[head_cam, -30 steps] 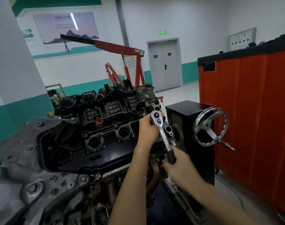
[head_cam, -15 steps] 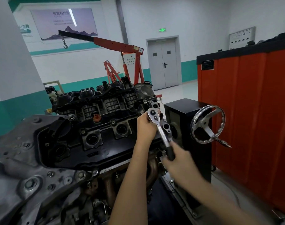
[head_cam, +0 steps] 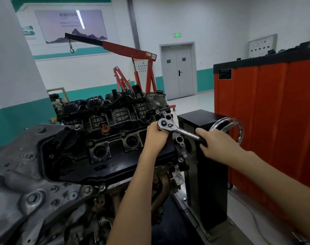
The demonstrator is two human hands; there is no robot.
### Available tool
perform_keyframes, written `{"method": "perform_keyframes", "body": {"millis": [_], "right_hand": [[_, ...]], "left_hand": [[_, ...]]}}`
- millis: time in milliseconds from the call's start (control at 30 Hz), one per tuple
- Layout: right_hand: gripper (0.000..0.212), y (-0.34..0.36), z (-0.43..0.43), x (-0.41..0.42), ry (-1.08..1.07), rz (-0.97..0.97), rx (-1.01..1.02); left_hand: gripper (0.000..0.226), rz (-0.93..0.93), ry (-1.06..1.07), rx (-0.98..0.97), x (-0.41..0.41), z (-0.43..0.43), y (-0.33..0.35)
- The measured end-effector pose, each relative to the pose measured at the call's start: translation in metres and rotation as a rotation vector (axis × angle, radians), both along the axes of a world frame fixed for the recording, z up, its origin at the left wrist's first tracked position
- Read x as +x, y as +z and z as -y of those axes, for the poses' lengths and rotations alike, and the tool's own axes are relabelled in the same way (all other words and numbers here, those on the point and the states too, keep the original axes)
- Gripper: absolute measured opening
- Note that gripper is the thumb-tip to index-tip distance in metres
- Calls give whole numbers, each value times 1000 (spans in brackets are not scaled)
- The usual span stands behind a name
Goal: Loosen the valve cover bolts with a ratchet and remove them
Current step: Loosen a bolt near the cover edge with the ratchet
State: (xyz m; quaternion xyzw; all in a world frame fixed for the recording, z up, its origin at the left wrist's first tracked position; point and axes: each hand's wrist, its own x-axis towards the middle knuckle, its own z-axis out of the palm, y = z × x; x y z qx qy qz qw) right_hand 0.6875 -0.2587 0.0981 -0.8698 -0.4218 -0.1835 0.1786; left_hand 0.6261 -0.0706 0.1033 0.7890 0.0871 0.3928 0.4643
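Ratchet head sits at the valve cover's far right corner; bolt beneath hidden. Left hand curls tight under the head, probably keeping the socket square. Right hand clamps the black handle end for leverage

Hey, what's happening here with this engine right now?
A person is working a ratchet at the far right corner of the black valve cover. The left hand holds the ratchet's head in place, hiding whatever bolt sits beneath it. The right hand grips the black handle, which points right toward the silver hand wheel. Whether the bolt is loose cannot be told.
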Motion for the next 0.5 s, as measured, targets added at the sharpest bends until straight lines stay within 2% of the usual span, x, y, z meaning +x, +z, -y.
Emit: {"method": "perform_keyframes", "body": {"millis": [33,167,267,367,433,500], "right_hand": [[14,-11,-2,-8,7,-60,58],[14,-64,-30,-76,129,-623,511],[12,-74,-66,-108,170,-781,723],[18,-71,-65,-106,202,-777,693],[21,-63,-41,-83,215,-711,539],[24,-44,-13,-45,204,-562,327]], "left_hand": [[45,18,10,-19,-1,2,-2],[58,61,14,19,1,12,-5],[54,40,37,52,4,13,1],[55,16,20,58,1,10,1],[54,-19,7,57,-2,8,1],[44,-67,-10,49,-5,7,2]]}}
